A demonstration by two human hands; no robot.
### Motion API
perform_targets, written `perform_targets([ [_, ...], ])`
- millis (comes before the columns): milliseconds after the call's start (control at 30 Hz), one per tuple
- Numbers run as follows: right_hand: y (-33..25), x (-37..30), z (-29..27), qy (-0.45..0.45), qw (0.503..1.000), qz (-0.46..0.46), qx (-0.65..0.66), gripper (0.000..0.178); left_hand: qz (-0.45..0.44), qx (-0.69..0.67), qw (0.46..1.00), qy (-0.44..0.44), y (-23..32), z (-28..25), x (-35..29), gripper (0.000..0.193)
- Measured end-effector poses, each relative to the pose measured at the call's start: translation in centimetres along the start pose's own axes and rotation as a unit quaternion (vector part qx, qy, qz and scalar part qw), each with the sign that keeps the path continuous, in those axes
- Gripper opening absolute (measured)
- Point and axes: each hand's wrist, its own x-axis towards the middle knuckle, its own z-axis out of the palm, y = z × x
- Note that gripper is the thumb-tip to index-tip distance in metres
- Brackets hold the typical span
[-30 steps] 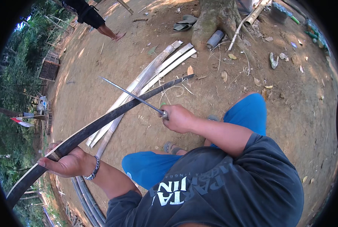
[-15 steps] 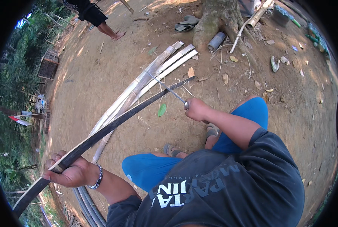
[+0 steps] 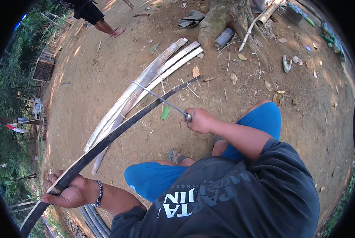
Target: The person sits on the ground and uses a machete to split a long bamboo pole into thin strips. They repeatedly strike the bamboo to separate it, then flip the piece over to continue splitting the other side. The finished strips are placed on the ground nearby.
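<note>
My left hand (image 3: 69, 191) is closed around a long dark bamboo strip (image 3: 116, 134) with a pale split edge. The strip slants from the lower left up to the middle of the view, its far tip near the ground. In my right hand (image 3: 200, 121) is the handle of a long, thin-bladed knife (image 3: 158, 96). The blade points up and left and crosses the strip toward its far end; whether it touches cannot be made out. Thin curled shavings (image 3: 190, 90) show near the strip's tip. Beyond lie split bamboo pieces (image 3: 145, 79) on the ground.
A tree trunk (image 3: 225, 18) stands at the far side, with sandals (image 3: 191, 19) and a short dark tube (image 3: 224, 38) by it. Another person's bare legs (image 3: 108, 28) are at the far left. Dark poles (image 3: 93, 222) lie near my left arm. Dry leaves dot the dirt ground.
My right hand and the knife have drawn back toward me and slightly left, so the blade crosses the strip lower down. The left hand keeps its grip, sitting slightly lower in view.
</note>
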Motion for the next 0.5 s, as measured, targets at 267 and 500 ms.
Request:
perform_targets([
  [267,0.7,2.1,-1.6,-0.045,0.996,0.034,-0.075,0.024,-0.011,0.008,1.000,0.023,-0.1,-3.0,1.5,0.034],
  [500,7.1,5.9,-3.6,-0.026,0.988,0.086,-0.124,0.024,-0.113,-0.051,0.991,-0.055,0.1,-4.5,3.4,0.036],
])
